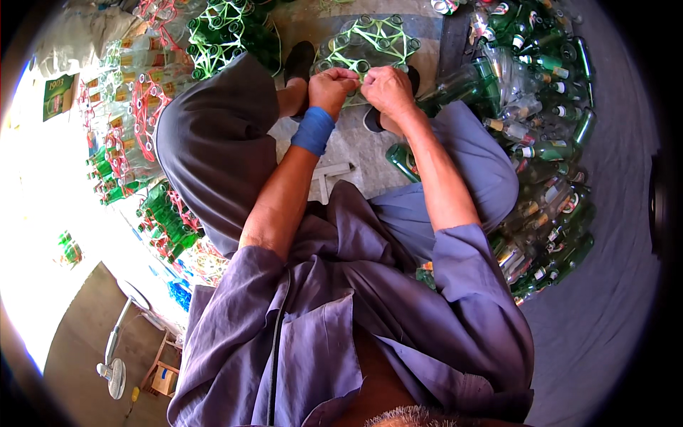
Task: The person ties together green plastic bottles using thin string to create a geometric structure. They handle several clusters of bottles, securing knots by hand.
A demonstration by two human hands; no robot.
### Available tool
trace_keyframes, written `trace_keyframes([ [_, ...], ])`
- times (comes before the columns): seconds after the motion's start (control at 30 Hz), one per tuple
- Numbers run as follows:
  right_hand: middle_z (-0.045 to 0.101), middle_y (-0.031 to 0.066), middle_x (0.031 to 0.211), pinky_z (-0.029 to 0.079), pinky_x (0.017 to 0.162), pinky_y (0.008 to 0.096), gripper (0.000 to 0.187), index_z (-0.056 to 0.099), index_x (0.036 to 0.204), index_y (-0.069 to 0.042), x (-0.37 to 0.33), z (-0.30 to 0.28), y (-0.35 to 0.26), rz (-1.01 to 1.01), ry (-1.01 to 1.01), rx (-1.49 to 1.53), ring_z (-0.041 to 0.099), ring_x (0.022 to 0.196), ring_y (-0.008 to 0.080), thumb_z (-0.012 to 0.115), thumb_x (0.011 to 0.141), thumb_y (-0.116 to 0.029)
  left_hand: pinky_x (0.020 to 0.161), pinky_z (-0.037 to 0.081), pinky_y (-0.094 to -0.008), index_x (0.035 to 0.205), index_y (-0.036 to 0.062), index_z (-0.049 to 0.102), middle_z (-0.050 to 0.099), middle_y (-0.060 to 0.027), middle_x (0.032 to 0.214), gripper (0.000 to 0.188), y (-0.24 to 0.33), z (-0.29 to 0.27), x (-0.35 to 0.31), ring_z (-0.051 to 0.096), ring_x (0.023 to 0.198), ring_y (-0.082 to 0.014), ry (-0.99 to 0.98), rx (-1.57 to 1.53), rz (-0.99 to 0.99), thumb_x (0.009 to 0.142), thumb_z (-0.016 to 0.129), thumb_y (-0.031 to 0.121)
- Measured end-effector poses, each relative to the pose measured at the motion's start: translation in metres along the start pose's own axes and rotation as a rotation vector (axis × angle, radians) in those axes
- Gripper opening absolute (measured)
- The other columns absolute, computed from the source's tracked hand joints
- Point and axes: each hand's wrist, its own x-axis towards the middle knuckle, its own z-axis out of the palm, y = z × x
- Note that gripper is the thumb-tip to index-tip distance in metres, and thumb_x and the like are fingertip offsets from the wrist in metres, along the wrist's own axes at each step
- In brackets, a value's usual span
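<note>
Between my feet stands a bundle of clear glass bottles (341, 48), their necks laced together with light green plastic strap (380, 35). Both hands meet at the bundle's near edge. My left hand (331, 91), with a blue band (313, 131) round the wrist, is closed in a pinch on the strap. Close beside it, my right hand (389, 90) has its fingertips pinched on the strap too. The bit of strap between the fingertips is small and partly hidden by the fingers.
Loose green and clear bottles (548, 149) lie piled at the right. Strapped bundles with green (220, 39) and red (146, 107) lacing stand at the left. A green bottle (403, 162) lies by my right leg, near a pale bracket-like piece (329, 175). A fan (114, 373) stands lower left.
</note>
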Motion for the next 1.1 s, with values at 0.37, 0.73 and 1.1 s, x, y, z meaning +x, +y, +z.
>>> trace_keyframes([
  [0.37,0.063,0.0164,0.065,0.050,0.060,0.0441,0.011,0.066,0.066,-0.006,-0.010,-0.005,-0.008,-0.024,0.071,-0.058,0.063,0.064,0.0369,0.058,0.070,-0.013,0.066,0.050,-0.0233,0.085,-0.0030,0.069,0.069,-0.0065,0.078,0.013,-0.012,-0.003,0.007,0.062,0.069,-0.0106,0.020,0.075,0.083,0.072,0.070,-0.001],
  [0.73,0.062,0.0144,0.063,0.049,0.056,0.0395,0.009,0.064,0.063,-0.005,-0.014,0.005,0.001,0.043,0.146,0.239,0.061,0.059,0.0333,0.064,0.066,-0.013,0.073,0.050,-0.0223,0.093,-0.0017,0.065,0.067,-0.0045,0.086,0.017,-0.019,0.003,-0.005,0.062,0.078,-0.0104,-0.010,0.268,0.244,0.076,0.068,-0.001],
  [1.1,0.061,0.0144,0.060,0.046,0.052,0.0438,0.013,0.058,0.062,-0.005,-0.030,0.013,-0.007,0.050,0.205,0.091,0.060,0.058,0.0352,0.061,0.072,-0.013,0.065,0.049,-0.0234,0.086,-0.0015,0.064,0.065,-0.0039,0.074,0.016,-0.023,0.008,0.001,0.059,0.067,-0.0094,0.066,0.018,0.202,0.071,0.067,-0.002],
])
